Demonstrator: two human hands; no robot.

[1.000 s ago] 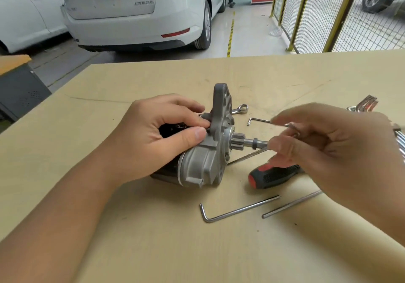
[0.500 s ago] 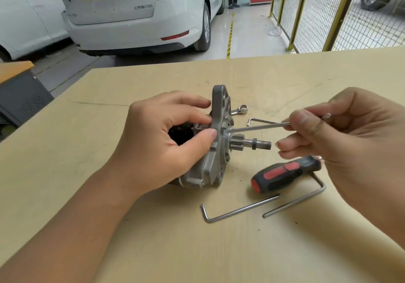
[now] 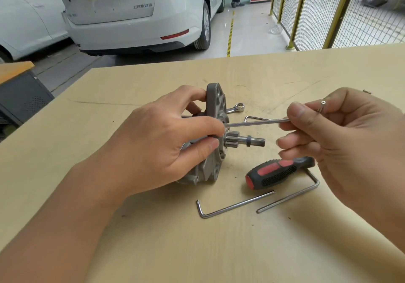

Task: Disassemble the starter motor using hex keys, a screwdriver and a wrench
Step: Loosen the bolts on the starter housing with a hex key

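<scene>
Left hand [image 3: 162, 144]: fingers curled round the starter motor [image 3: 211, 138], holding it steady on the table [image 3: 285, 72].
Right hand [image 3: 341, 138]: thumb and fingers pinch a hex key [image 3: 256, 122], whose tip reaches the motor's flange just above the gear shaft [image 3: 245, 140].
Motor: middle of the table; it looks heavy, stiff metal, best held by the body.
Near right: screwdriver [image 3: 278, 172], two more hex keys [image 3: 234, 205].
Far: small wrench [image 3: 236, 107].

pale wooden table [image 3: 285, 74], starter motor [image 3: 215, 116], screwdriver [image 3: 278, 172], three hex keys [image 3: 234, 206], wrench [image 3: 237, 107]
</scene>
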